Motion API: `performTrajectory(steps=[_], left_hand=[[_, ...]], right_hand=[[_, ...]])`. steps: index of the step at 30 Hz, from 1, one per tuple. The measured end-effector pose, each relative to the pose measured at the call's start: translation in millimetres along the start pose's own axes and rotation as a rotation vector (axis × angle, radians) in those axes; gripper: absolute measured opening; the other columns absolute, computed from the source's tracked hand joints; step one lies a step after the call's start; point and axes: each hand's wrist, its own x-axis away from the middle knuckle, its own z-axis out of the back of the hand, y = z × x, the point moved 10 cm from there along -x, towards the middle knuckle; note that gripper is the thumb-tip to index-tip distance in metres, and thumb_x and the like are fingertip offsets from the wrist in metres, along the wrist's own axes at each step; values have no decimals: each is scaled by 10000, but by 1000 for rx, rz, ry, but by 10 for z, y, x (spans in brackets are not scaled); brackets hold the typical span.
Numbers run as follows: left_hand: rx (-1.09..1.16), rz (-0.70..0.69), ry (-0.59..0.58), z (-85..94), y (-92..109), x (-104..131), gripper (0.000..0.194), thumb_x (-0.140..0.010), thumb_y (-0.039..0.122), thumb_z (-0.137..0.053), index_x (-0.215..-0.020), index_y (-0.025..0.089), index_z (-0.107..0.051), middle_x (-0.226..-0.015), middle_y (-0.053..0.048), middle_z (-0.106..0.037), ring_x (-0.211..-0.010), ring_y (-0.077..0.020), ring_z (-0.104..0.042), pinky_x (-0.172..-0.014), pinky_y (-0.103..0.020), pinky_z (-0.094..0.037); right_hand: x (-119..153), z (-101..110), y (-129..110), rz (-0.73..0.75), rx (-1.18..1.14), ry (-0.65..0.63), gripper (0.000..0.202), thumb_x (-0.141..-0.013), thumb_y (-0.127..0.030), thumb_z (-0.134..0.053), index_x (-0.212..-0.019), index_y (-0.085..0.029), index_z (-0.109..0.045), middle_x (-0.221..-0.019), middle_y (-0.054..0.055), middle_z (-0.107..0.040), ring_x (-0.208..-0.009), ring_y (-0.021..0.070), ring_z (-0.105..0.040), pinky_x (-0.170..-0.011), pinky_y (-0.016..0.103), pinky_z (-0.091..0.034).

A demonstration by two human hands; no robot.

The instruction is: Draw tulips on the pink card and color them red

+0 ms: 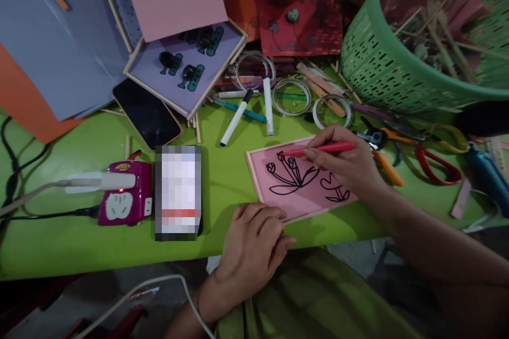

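A pink card (pixel 264 190) edged with thin wooden sticks lies on the green table (pixel 222 185), bearing black outlines of flowers and leaves. Over its upper right part, my right hand (pixel 345 159) grips a red marker (pixel 336 147), whose tip is at the top flower, where some red shows. My left hand (pixel 254 241) rests at the card's lower left edge with fingers curled; whether anything is under them is hidden. A white marker with a black cap (pixel 236 118) and a white and purple marker (pixel 268 106) lie behind the card.
At the left are a lit phone (pixel 178 190), a dark phone (pixel 147 112) and a magenta power adapter (pixel 126 196) with cables. Tape rings (pixel 332 111), scissors (pixel 437 164) and a green basket (pixel 397 74) of scraps stand behind and right. Framed purple card (pixel 159 85) sits at the back.
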Motion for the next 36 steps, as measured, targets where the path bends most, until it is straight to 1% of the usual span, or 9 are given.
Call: performTrajectory(steps=[4,8,16,21,24,27,30,33,36], left_hand=[[4,5,2,5,-4,-3,361,-1157,386,-403,-967,202,-648,-1118,-62,-814,-1019,-237,-714,-874,-426,-526],[11,6,2,10,5,-9,368,-1159,391,-398,-962,203,-645,-1120,-59,-814,-1013,-233,-713,-869,-424,-530],[7,8,11,20,14,-21,380,-1160,393,-387,-949,204,-640,-1101,-53,-818,-988,-226,-715,-847,-421,-527],[5,10,8,12,-2,-8,370,-1156,397,-398,-952,204,-638,-1109,-49,-814,-1003,-232,-712,-858,-427,-533],[-3,3,9,13,6,-11,374,-1159,393,-385,-959,205,-639,-1104,-54,-814,-992,-231,-715,-844,-425,-534],[-3,6,3,12,6,-11,375,-1157,392,-387,-955,203,-641,-1113,-62,-815,-996,-235,-715,-836,-425,-535],[5,7,-2,15,7,-9,369,-1152,388,-402,-958,200,-654,-1115,-68,-814,-996,-237,-710,-853,-434,-544],[10,10,-2,19,5,-11,356,-1148,375,-408,-968,201,-662,-1108,-68,-814,-992,-240,-709,-863,-442,-551],[11,7,6,21,6,-17,346,-1149,376,-413,-959,204,-645,-1113,-60,-814,-992,-238,-715,-847,-432,-547]], right_hand=[[5,7,12,7,10,-3,305,-835,-518,-887,-821,-298,-677,-751,4,-620,-626,172,-541,-601,392,-466],[8,15,14,26,33,-17,277,-852,-494,-878,-826,-300,-681,-760,8,-624,-651,185,-566,-603,389,-477],[0,6,18,-2,-1,-2,423,-798,-627,-887,-812,-261,-675,-705,-8,-641,-562,137,-544,-525,333,-471],[4,15,15,14,13,4,345,-821,-551,-889,-817,-272,-686,-715,-10,-644,-570,141,-549,-542,339,-463],[10,13,21,11,18,2,314,-837,-521,-880,-820,-281,-676,-730,-7,-651,-600,158,-576,-570,354,-486],[12,3,32,-14,4,-6,301,-833,-490,-886,-813,-286,-665,-733,0,-663,-619,173,-601,-581,365,-500],[5,0,22,-28,-4,-6,292,-819,-453,-891,-799,-273,-663,-718,-5,-662,-612,164,-605,-578,352,-500],[-3,12,-13,-10,-8,9,291,-796,-443,-891,-787,-254,-670,-707,-15,-663,-602,144,-594,-589,335,-512],[-4,13,-12,-10,-10,12,306,-790,-466,-893,-784,-256,-670,-707,-11,-675,-590,145,-585,-587,342,-529]])
